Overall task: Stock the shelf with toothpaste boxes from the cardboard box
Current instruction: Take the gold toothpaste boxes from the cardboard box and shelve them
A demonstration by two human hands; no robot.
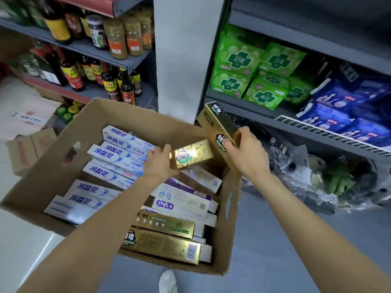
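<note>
Two gold toothpaste boxes held above the open cardboard box of toothpaste.

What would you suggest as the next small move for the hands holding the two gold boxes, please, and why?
Probably lift both boxes clear of the cardboard box and swing them right toward the shelf. The left hand already holds a gold box, the right hand holds another gold box tilted up above the rim.

Sauce bottles and spice jars far left, green packs beside blue packs right, crumpled plastic bags on the floor.
</note>
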